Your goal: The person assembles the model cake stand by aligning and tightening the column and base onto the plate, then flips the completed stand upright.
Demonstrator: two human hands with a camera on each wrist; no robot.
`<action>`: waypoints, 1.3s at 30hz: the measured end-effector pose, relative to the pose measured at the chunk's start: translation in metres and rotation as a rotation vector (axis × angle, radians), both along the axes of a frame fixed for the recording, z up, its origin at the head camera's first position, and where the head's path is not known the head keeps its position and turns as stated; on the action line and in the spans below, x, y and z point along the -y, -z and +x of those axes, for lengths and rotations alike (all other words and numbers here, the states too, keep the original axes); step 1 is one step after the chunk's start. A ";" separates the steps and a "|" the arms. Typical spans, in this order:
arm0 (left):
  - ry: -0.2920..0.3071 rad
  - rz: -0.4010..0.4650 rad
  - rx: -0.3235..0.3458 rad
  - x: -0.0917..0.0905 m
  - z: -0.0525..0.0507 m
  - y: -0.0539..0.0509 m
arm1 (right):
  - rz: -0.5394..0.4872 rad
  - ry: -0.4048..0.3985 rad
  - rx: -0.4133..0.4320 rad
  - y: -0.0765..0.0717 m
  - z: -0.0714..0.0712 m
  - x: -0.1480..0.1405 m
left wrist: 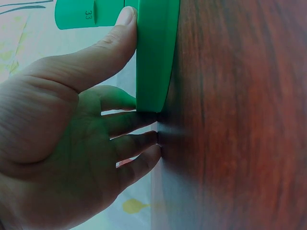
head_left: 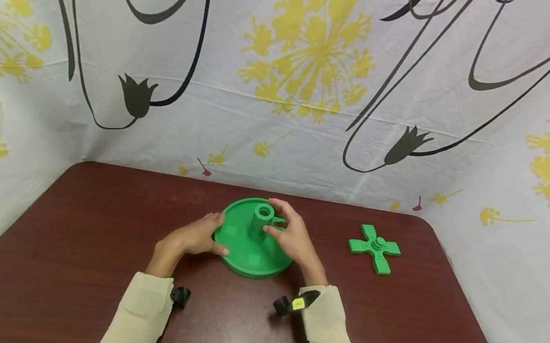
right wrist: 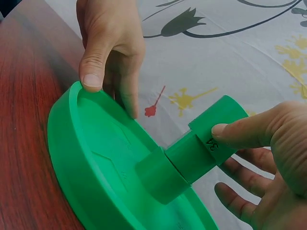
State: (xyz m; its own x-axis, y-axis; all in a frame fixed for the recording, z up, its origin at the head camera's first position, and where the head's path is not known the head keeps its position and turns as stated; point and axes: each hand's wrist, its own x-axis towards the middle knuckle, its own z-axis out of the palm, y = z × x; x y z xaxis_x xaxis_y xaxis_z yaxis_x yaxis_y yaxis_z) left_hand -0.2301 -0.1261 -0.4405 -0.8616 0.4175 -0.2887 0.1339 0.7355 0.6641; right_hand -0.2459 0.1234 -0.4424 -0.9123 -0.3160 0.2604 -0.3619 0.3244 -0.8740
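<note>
A round green dish (head_left: 249, 262) with a raised rim lies on the table. My left hand (head_left: 192, 235) grips its left edge, thumb (left wrist: 112, 52) on the rim and the other fingers spread along the outer side. From the dish's middle rises a short socket (right wrist: 162, 175), and a green hollow tube (right wrist: 189, 155) stands in it. My right hand (head_left: 295, 243) pinches the tube's upper part, its thumb by a printed number; some fingers are loosely bent beside it. Threads show inside the tube's top opening in the head view.
A green cross-shaped piece (head_left: 375, 248) with a round threaded stub lies to the right on the dark red-brown table (head_left: 94, 241). A patterned cloth (head_left: 266, 159) hangs right behind the table's back edge.
</note>
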 end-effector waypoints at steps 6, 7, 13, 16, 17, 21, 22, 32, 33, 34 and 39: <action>0.000 -0.001 -0.002 0.000 0.000 0.000 | 0.020 0.046 0.001 0.002 0.000 0.002; -0.001 -0.001 -0.001 0.000 0.000 0.000 | 0.027 0.050 0.001 0.002 0.001 0.002; 0.000 -0.004 -0.001 0.000 0.000 0.000 | 0.023 0.038 0.008 -0.001 0.003 0.001; 0.003 -0.005 -0.004 0.000 0.000 0.000 | -0.007 0.008 -0.002 -0.004 0.003 0.000; 0.003 -0.005 -0.006 0.000 0.000 0.000 | -0.014 0.001 -0.006 -0.004 0.002 0.000; 0.006 -0.007 -0.010 0.000 0.000 0.000 | -0.014 -0.003 -0.005 -0.003 0.001 0.000; 0.006 -0.006 -0.010 0.000 0.000 0.000 | -0.013 0.001 -0.003 -0.003 0.000 0.000; 0.006 -0.005 0.003 -0.001 0.000 -0.001 | 0.031 0.064 -0.011 -0.001 0.002 0.002; 0.004 -0.005 0.004 -0.001 0.000 0.000 | 0.039 0.067 -0.013 -0.001 0.002 0.003; 0.005 -0.003 0.003 -0.001 0.000 0.000 | 0.044 0.065 -0.015 -0.001 0.002 0.003; -0.002 -0.003 0.005 -0.001 0.000 0.000 | 0.037 0.021 -0.033 0.000 0.002 0.002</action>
State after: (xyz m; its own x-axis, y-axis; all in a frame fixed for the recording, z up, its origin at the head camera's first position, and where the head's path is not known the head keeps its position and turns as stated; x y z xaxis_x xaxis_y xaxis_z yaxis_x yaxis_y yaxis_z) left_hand -0.2298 -0.1248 -0.4401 -0.8611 0.4147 -0.2943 0.1291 0.7380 0.6624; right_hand -0.2441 0.1216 -0.4421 -0.9101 -0.3067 0.2787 -0.3827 0.3638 -0.8492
